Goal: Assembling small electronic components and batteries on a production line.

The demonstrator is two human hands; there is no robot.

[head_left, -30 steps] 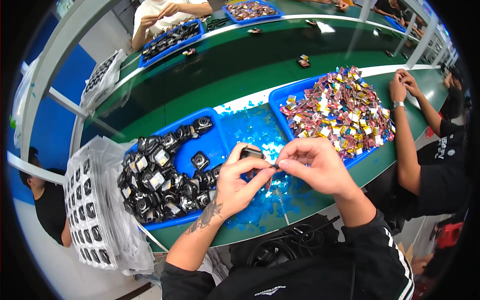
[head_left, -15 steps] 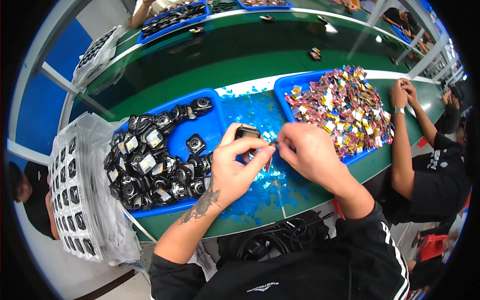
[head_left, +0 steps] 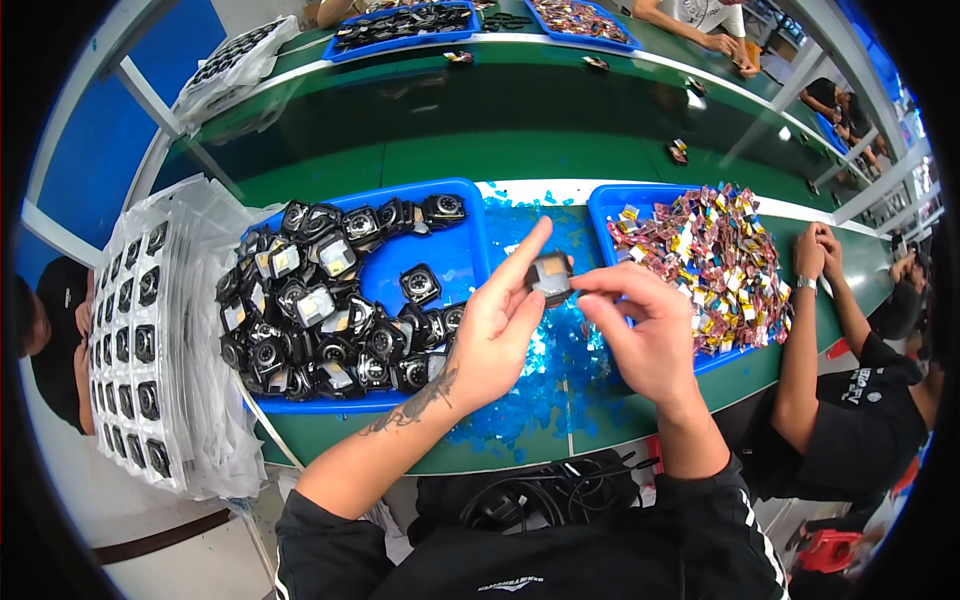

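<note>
Above the work surface, between the two trays, my left hand (head_left: 505, 320) grips a dark smartwatch case (head_left: 550, 278). Its thumb lies on the near edge, and its index finger stretches up past the case. The case's flat face, with a greyish rectangle, is turned upward. My right hand (head_left: 645, 325) is at the right edge of the case, thumb and index finger brought close together in a pinch. Whatever may be between those fingertips is too small to make out. Left of my hands, a blue tray (head_left: 468, 225) holds many black watch cases (head_left: 330, 255).
A second blue tray (head_left: 603, 215) at the right is heaped with small pink, white and yellow pieces (head_left: 700, 265). Blue film scraps (head_left: 530, 400) litter the green table. Stacked clear blister trays (head_left: 150, 330) stand at far left. A co-worker's hands (head_left: 815, 250) are at the right.
My left hand has turned the watch case so its face shows, and its index finger has straightened. My right hand has come up against the case's edge. The whole view has shifted.
</note>
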